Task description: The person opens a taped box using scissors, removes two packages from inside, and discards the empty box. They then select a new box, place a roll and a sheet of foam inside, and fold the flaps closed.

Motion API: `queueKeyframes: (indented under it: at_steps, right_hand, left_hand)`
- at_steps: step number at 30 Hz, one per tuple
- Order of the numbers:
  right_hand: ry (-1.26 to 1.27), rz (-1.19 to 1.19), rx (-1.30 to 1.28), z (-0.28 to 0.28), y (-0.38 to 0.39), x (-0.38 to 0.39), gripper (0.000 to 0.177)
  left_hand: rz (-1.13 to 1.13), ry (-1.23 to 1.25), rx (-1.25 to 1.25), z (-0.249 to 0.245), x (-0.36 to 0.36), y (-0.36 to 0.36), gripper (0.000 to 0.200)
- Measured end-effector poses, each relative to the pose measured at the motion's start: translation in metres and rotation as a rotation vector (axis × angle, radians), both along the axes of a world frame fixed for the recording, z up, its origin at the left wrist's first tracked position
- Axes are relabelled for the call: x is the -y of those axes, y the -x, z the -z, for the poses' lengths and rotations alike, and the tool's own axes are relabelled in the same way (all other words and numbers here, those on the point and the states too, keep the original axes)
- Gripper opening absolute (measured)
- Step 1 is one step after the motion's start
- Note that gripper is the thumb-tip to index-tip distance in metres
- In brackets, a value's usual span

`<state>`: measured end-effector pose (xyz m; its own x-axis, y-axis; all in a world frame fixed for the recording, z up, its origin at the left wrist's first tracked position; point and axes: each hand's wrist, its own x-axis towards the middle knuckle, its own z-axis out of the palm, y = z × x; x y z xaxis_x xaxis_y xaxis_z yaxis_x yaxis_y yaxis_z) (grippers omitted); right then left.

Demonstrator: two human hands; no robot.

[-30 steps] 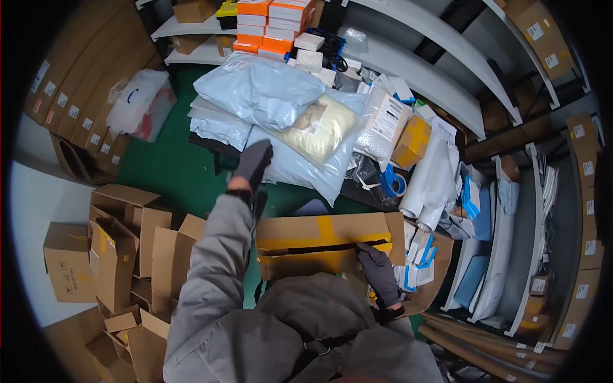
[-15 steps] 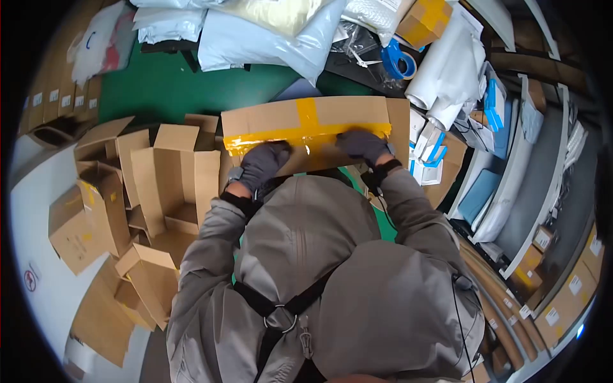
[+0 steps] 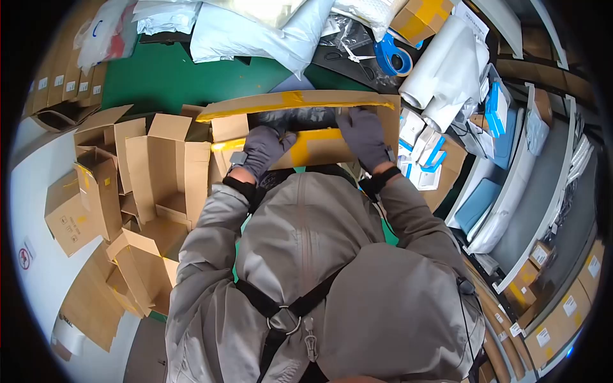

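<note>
In front of me is a long cardboard box (image 3: 329, 148) with yellow tape along its edges. Its far flap (image 3: 255, 102) stands lifted, showing dark, shiny plastic-wrapped contents (image 3: 300, 117). My left hand (image 3: 263, 152), in a grey glove, has its fingers curled over the near flap on the left. Toward the right end, my gloved right hand (image 3: 364, 136) grips the box at the opening, its fingertips reaching up to the far flap. A small end flap (image 3: 230, 127) is folded inward beside my left hand.
Several open cardboard boxes (image 3: 163, 169) stand at the left. Plastic mailer bags (image 3: 255, 38), scissors (image 3: 357, 57), a blue tape dispenser (image 3: 391, 56) and a white roll (image 3: 424, 83) lie at the back. Small white-and-blue boxes (image 3: 421, 150) sit right, near shelves (image 3: 523, 185).
The taped top of the box has come apart: its far flap is raised away from the near one, exposing the contents. My right hand has moved slightly up at the opening.
</note>
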<state>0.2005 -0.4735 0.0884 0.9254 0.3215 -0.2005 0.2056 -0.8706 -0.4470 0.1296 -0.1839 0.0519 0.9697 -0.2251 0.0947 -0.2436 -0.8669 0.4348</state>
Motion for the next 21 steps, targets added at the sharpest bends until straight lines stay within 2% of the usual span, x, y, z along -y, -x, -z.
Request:
queueKeyframes:
  at_steps: [2,4,6,7,8,10,11,12,15,18,20,21]
  right_hand:
    - [-0.064,0.128,0.026,0.042,-0.009,0.006,0.04]
    - [-0.094,0.191,0.029,0.072,-0.021,0.012,0.044]
    - [-0.245,0.288,-0.289,0.095,-0.043,0.017,0.041]
    - [-0.32,0.333,-0.448,0.106,-0.053,0.018,0.039]
    - [-0.32,0.324,-0.455,0.128,-0.057,0.025,0.039]
    - [-0.636,0.427,-0.785,0.194,-0.053,0.047,0.043]
    - [-0.793,0.475,-0.949,0.203,-0.055,0.046,0.045]
    - [-0.791,0.463,-0.958,0.213,-0.055,0.044,0.045]
    - [-0.327,0.262,-0.629,0.216,-0.042,0.029,0.051]
    - [-0.219,0.185,-0.762,0.315,-0.002,0.053,0.054]
    - [-0.171,0.134,-0.833,0.335,0.005,0.052,0.056]
    - [-0.293,0.186,-0.936,0.323,0.009,0.049,0.059]
  left_hand:
    - [-0.034,-0.141,-0.502,0.005,0.004,0.01,0.051]
    - [-0.053,-0.143,-0.598,-0.017,0.01,0.016,0.051]
    - [-0.101,-0.145,-0.774,-0.043,0.015,0.026,0.054]
    - [-0.111,-0.145,-0.776,-0.045,0.018,0.035,0.054]
    - [-0.115,-0.057,-0.755,-0.048,0.022,0.046,0.054]
    - [-0.124,0.117,-0.708,-0.053,0.027,0.067,0.055]
    - [-0.138,0.116,-0.709,-0.055,0.029,0.073,0.055]
    - [-0.177,0.162,-0.696,-0.057,0.03,0.078,0.055]
    - [-0.268,0.247,-0.685,-0.06,0.029,0.089,0.062]
    - [-0.32,0.233,-0.65,-0.069,0.022,0.09,0.062]
    - [-0.326,0.201,-0.577,-0.068,0.013,0.091,0.061]
    - [-0.312,0.173,-0.497,-0.068,0.007,0.092,0.061]
